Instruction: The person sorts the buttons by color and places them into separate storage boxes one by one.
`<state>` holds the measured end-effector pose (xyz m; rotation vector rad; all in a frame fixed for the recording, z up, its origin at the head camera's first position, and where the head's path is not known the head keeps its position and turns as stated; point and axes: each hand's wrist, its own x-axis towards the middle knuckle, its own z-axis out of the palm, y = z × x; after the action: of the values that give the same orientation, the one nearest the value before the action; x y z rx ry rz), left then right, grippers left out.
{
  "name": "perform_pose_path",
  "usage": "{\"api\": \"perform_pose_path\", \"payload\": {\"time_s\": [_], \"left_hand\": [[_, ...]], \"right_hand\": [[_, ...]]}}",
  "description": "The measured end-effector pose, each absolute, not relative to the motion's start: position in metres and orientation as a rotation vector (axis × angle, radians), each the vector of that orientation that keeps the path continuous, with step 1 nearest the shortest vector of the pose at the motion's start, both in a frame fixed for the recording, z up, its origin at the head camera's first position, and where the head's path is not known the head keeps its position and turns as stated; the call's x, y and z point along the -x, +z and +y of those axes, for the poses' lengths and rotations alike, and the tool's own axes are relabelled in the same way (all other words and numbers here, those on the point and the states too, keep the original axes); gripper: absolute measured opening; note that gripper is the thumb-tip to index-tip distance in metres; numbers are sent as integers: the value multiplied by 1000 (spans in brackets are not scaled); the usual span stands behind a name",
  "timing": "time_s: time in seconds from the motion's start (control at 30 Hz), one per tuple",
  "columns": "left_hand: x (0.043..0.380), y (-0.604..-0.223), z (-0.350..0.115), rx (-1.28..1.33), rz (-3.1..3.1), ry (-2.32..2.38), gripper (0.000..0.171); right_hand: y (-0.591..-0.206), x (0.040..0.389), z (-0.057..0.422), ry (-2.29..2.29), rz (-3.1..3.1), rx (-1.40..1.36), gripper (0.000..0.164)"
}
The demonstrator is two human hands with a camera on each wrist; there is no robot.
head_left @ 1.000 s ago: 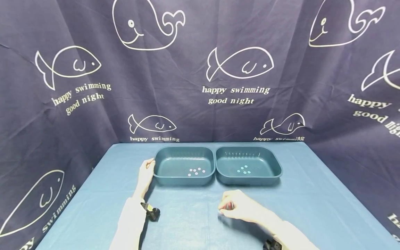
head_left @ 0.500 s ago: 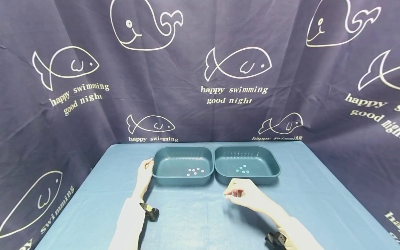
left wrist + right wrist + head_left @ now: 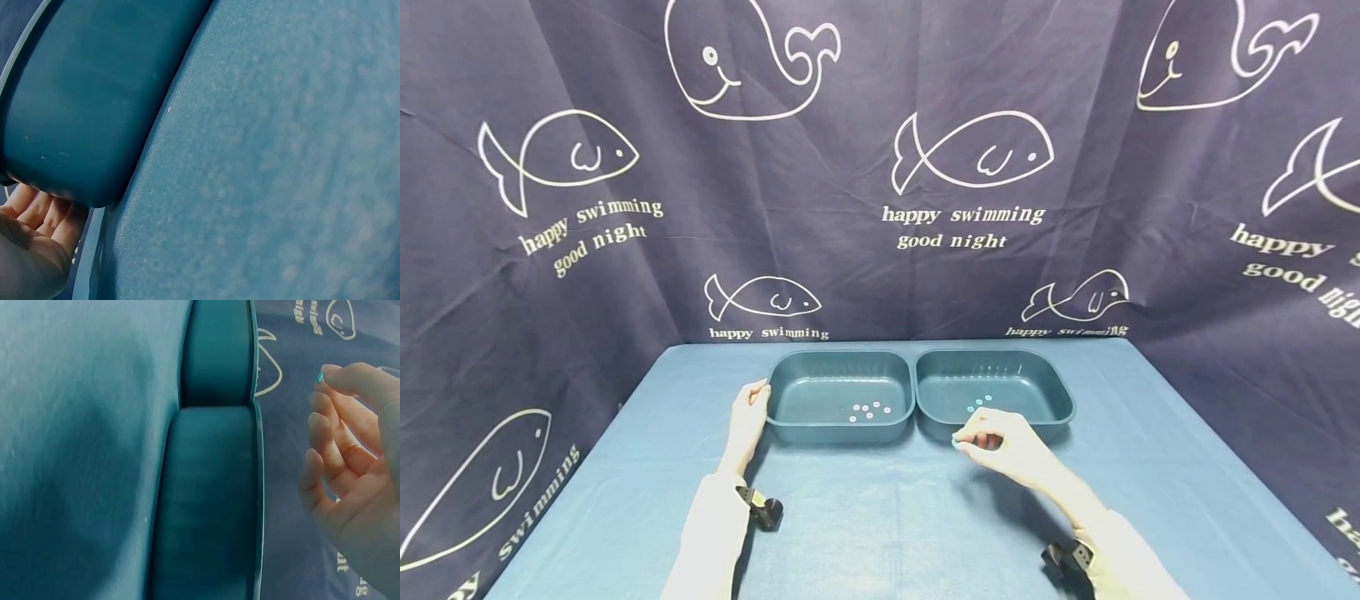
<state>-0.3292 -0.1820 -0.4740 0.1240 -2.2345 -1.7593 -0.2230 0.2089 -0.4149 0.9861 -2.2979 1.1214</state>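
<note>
Two dark teal plastic bins stand side by side, the left bin [image 3: 841, 433] and the right bin [image 3: 1045, 432]. My left hand [image 3: 748, 412] holds the outer end of the left bin at its rim; its fingers [image 3: 42, 212] lie against the end wall in the left wrist view. Between thumb and forefinger my right hand [image 3: 1003, 442] pinches a small teal disc [image 3: 320, 377], just in front of the right bin and overlapping its front rim. Several small pink discs [image 3: 867, 415] lie in the left bin. Small teal discs [image 3: 979, 402] lie in the right one, partly hidden behind my hand.
A blue cloth [image 3: 850, 517] covers the table. Dark curtains [image 3: 865, 250] with white fish drawings hang behind and along both sides. Each wrist carries a black camera, the left camera [image 3: 767, 512] and the right camera [image 3: 1066, 560].
My right hand has risen from near the table and moved forward and right to the right bin's front rim, carrying the teal disc. My left hand stays at the left bin.
</note>
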Motion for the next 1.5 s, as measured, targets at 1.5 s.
{"api": "perform_pose_path", "payload": {"time_s": [1.5], "left_hand": [[328,-473,-181,-129,-2223,-1723,33]], "right_hand": [[-430,309,234,1016,-2573,-598,9]]}}
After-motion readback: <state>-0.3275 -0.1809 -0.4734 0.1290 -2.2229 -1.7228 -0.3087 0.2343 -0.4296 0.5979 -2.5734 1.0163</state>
